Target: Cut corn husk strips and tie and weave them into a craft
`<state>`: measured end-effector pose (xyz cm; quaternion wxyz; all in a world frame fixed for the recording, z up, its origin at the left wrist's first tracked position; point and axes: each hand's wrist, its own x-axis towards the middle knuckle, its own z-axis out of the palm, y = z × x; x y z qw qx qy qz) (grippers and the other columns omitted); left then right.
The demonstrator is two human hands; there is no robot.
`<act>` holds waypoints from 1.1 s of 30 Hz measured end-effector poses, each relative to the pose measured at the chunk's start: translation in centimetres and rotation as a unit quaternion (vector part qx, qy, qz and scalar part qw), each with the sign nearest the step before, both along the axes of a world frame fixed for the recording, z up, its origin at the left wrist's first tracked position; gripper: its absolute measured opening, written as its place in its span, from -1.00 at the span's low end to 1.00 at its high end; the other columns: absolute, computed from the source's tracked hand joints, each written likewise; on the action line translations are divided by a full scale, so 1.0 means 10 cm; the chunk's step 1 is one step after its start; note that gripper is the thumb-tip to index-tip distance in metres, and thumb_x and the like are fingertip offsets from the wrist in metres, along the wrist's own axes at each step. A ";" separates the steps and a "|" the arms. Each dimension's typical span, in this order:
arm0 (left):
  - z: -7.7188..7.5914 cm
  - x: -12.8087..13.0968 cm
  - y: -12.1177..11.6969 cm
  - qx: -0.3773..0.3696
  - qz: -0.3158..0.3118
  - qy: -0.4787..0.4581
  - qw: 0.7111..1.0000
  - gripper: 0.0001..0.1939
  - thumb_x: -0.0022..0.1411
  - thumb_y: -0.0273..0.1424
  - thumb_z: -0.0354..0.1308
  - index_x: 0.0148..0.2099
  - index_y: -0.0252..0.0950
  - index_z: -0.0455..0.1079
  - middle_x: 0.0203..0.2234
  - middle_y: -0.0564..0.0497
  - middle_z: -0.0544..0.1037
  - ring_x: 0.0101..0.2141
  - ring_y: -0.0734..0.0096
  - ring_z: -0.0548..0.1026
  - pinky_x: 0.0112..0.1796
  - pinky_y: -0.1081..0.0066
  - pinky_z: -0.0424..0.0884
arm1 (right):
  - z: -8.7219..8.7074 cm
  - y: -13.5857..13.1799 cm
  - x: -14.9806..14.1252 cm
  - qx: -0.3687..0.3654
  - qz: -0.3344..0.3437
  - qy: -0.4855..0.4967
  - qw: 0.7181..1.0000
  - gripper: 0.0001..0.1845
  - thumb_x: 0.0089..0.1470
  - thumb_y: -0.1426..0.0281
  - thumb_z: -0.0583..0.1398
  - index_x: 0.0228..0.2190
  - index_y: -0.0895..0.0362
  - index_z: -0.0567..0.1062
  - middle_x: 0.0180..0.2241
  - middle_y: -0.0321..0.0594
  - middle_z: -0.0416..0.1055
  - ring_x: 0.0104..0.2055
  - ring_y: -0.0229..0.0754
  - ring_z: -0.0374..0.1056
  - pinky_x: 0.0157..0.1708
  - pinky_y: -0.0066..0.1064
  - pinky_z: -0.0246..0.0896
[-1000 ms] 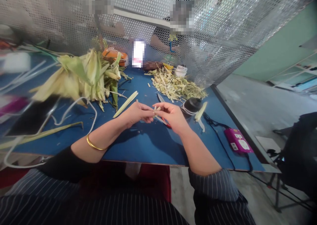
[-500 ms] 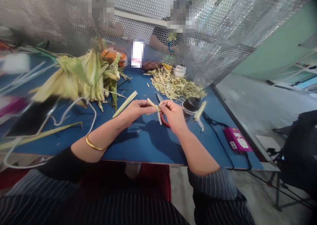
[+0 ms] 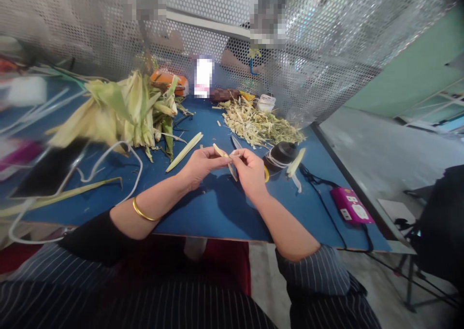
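Over the middle of the table, my left hand (image 3: pixel 202 166) pinches a narrow pale strip of corn husk (image 3: pixel 219 150) between thumb and fingers. My right hand (image 3: pixel 251 170) is closed on the same husk strip, its fingertips meeting those of my left hand. One end of the strip hangs below the fingers. Behind my right hand lie scissors, with a blade (image 3: pixel 236 142) showing and the rest mostly covered. A black spool-like object (image 3: pixel 281 151) with white cord round it stands just right of that hand. A folded husk piece (image 3: pixel 184 151) rests left of my hands.
A heap of corn husks (image 3: pixel 134 109) lies at the back left, shredded scraps (image 3: pixel 259 121) at the back right. A lit phone (image 3: pixel 203 77) stands behind them. A tablet-like device (image 3: pixel 50 169) with a white cable is at left; a purple power box (image 3: pixel 351 206) is at right.
Both hands stay together on the husk strip, with the fingers slightly shifted. The red scissor handle seen before is now hidden by my right hand, and a yellow part shows beside it.
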<state>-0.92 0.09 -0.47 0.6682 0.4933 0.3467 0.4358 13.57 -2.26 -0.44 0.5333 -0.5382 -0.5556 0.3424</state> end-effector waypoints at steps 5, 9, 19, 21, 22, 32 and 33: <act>0.00 -0.01 -0.01 0.013 0.007 0.008 1.000 -0.80 -0.05 -0.36 0.33 -0.35 -0.37 0.49 -0.44 0.00 0.53 -0.38 0.44 0.46 -0.18 0.33 0.38 | 0.01 0.01 0.03 -0.028 0.011 0.014 0.999 -0.82 -0.06 0.28 0.22 -0.47 0.14 0.43 -0.56 -0.35 0.33 -0.53 -0.33 0.21 -0.47 -0.45 0.15; 0.02 0.01 -0.02 -0.007 0.024 0.006 1.000 -0.81 -0.07 -0.37 0.33 -0.38 -0.37 0.48 -0.46 0.01 0.53 -0.40 0.46 0.45 -0.19 0.36 0.38 | 0.01 0.01 0.03 -0.050 0.012 0.034 0.998 -0.82 -0.10 0.27 0.24 -0.48 0.14 0.43 -0.61 -0.38 0.26 -0.59 -0.36 0.11 -0.56 -0.48 0.07; 0.02 -0.02 0.04 -0.066 0.031 0.002 0.997 -0.83 -0.09 -0.40 0.32 -0.45 -0.36 0.41 -0.51 0.06 0.46 -0.44 0.51 0.42 -0.21 0.37 0.37 | 0.01 0.05 0.13 0.006 0.106 0.004 0.994 -0.80 0.01 0.36 0.21 -0.25 0.11 0.48 -0.40 -0.28 0.43 -0.36 -0.28 0.34 -0.26 -0.38 0.28; 0.03 -0.04 0.05 -0.077 0.023 0.003 0.997 -0.83 -0.09 -0.40 0.32 -0.46 -0.35 0.41 -0.51 0.06 0.46 -0.44 0.52 0.41 -0.22 0.38 0.37 | 0.04 0.05 0.19 0.058 0.133 -0.060 0.988 -0.61 0.04 0.39 0.20 -0.04 0.06 0.40 -0.24 -0.23 0.46 -0.23 -0.24 0.37 -0.14 -0.32 0.28; 0.04 -0.05 0.05 -0.081 0.016 0.005 0.997 -0.83 -0.10 -0.39 0.32 -0.45 -0.35 0.41 -0.50 0.06 0.46 -0.44 0.52 0.41 -0.23 0.39 0.37 | 0.04 0.05 0.21 0.075 0.138 -0.089 0.984 -0.57 0.06 0.39 0.19 0.01 0.04 0.38 -0.19 -0.21 0.45 -0.19 -0.23 0.38 -0.11 -0.30 0.27; 0.06 -0.05 0.06 -0.102 -0.011 0.005 0.995 -0.80 -0.13 -0.40 0.36 -0.46 -0.37 0.41 -0.51 0.06 0.46 -0.45 0.53 0.42 -0.24 0.38 0.38 | 0.10 0.00 0.25 0.170 0.119 -0.257 0.944 -0.81 0.17 0.37 0.10 -0.25 0.04 0.52 -0.29 -0.23 0.47 -0.23 -0.22 0.38 -0.17 -0.33 0.27; 0.06 -0.05 0.06 -0.106 -0.013 0.005 0.994 -0.80 -0.13 -0.40 0.36 -0.45 -0.37 0.41 -0.52 0.07 0.46 -0.46 0.54 0.42 -0.24 0.39 0.38 | 0.10 0.00 0.25 0.177 0.120 -0.269 0.939 -0.80 0.18 0.37 0.09 -0.24 0.03 0.52 -0.28 -0.23 0.46 -0.23 -0.22 0.38 -0.18 -0.33 0.27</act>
